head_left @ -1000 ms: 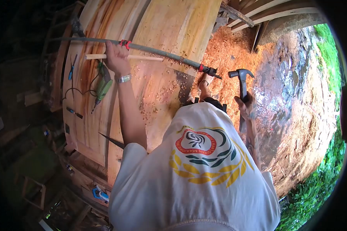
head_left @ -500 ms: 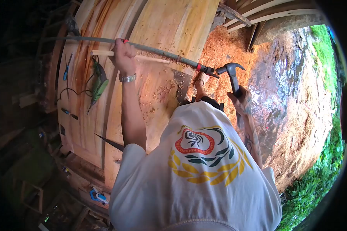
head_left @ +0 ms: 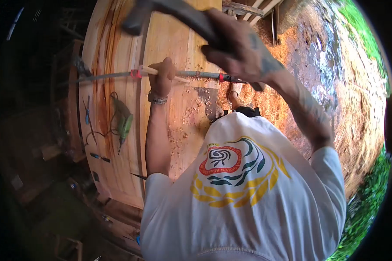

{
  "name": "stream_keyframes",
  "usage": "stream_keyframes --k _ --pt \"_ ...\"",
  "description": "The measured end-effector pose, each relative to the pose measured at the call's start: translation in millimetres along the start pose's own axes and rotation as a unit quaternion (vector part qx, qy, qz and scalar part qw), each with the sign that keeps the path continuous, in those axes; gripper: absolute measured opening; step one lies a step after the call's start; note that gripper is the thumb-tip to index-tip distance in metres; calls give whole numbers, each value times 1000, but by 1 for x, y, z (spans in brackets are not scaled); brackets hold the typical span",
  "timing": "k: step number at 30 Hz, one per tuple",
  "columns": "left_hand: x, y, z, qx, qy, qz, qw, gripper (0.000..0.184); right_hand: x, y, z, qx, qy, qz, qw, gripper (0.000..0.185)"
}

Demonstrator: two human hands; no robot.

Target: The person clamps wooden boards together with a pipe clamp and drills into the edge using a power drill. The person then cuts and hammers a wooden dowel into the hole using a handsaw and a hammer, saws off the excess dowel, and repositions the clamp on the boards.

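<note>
Running in from the dark left side, a metal bar clamp (head_left: 208,75) is stretched across the wooden boards (head_left: 122,178). Near the boards' left edge, a blue-handled tool (head_left: 87,114) is seen, with a blue-and-black tool (head_left: 100,157) placed nearer the person. Just to their right, a green drill (head_left: 124,126) is laid, its bit pointed toward the person and its dark cord looped beside it. Farther out, a hammer (head_left: 183,15) is held above the boards, its head blurred and turned leftward. By the left hand (head_left: 162,78), a pale wooden stick (head_left: 148,69) is gripped, both ends being left visible; whether the bar is touched as well cannot be told. Wood shavings (head_left: 178,126) are scattered over the boards beside the white shirt (head_left: 248,195). The hammer's handle is clasped by the right hand (head_left: 241,43), which is kept apart from the left and is slightly blurred. Behind it, the clamp's right end is partly hidden. A foot (head_left: 235,92) is seen below, and the far right is bordered by green plants (head_left: 357,237).
</note>
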State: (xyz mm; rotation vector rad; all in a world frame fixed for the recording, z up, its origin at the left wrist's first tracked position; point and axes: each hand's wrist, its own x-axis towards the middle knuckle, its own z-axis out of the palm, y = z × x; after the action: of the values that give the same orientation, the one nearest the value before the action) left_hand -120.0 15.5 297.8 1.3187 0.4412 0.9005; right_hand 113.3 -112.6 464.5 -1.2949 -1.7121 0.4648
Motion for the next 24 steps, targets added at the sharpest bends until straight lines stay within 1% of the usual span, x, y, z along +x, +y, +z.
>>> stream_keyframes --k 1,2,4,5,8,9,10,12,13,15,16,17,18,19,21,22,23,24 --pt "2 1 -1 21 14 -17 1000 52 9 -12 6 -13 -3 -10 1000 32" --pt "4 -1 -1 26 7 10 1000 53 14 -22 10 -25 -9 -20 999 27" --pt "7 -10 -4 37 -4 63 997 54 8 1 30 -146 -83 -53 984 23" --pt "8 -27 -16 38 -3 38 999 53 5 9 37 -205 -120 -68 969 22" --pt "11 -43 -28 24 -12 64 998 44 20 -9 21 -197 -124 -120 965 20" --pt "10 -30 -20 92 2 80 992 45 28 -18 8 -197 -123 -144 962 30" --pt "9 -17 -11 161 18 95 982 47 38 -30 2 -173 -67 -143 972 31" --pt "13 -11 -6 -4 -27 12 1000 50 61 -51 1 -127 45 -141 981 32" --pt "13 -7 -2 1 0 -21 1000 54 65 -47 6 -123 80 -144 979 33" --pt "12 -17 -9 -3 -9 2 1000 47 69 -34 16 -114 154 -150 970 34" --pt "15 -16 -8 -5 -16 16 1000 44 57 -25 23 -167 26 -86 982 34" --pt "10 -12 -6 108 54 3 993 39 36 -11 32 -215 -100 -17 971 34" --pt "11 -23 -8 166 47 37 984 40 24 -3 35 -259 -228 50 937 33" --pt "12 -31 -10 226 39 73 971 42 23 0 34 -232 -179 -10 956 31" --pt "15 -36 -8 198 17 109 974 39 23 4 30 -175 -77 -127 973 29" --pt "17 -33 -3 183 4 127 975 38 34 -6 24 -160 -13 -160 974 28" --pt "14 -39 -12 72 -13 41 996 38 51 -19 20 -141 50 -189 970 27" --pt "16 -42 -16 -43 -28 -38 998 38 65 -31 12 -126 110 -225 960 27"
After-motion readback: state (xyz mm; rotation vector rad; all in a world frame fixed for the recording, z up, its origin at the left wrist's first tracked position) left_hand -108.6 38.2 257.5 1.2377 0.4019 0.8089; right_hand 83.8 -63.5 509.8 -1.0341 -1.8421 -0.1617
